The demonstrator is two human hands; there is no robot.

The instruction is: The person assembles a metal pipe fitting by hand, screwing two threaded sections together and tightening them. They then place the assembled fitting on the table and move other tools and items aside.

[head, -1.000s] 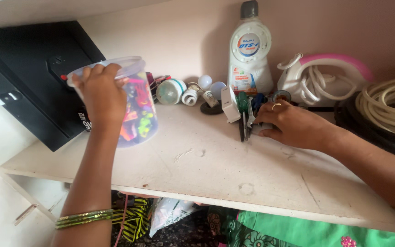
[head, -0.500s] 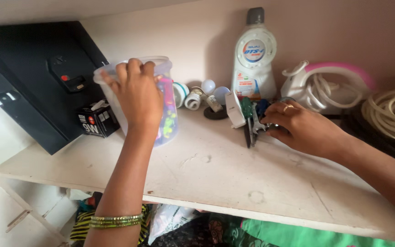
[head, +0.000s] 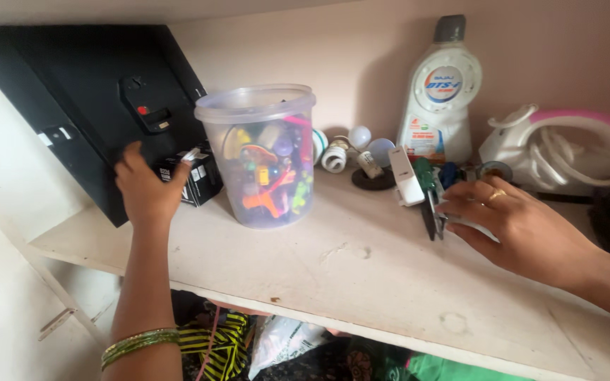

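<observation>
Shelf [head: 305, 275]: left hand [head: 146, 190] touches small black box [head: 195, 176].

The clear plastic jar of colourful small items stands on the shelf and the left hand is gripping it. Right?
Not quite. In the head view the clear plastic jar stands on the shelf, but the left hand is beside it, on the small black box.
</observation>
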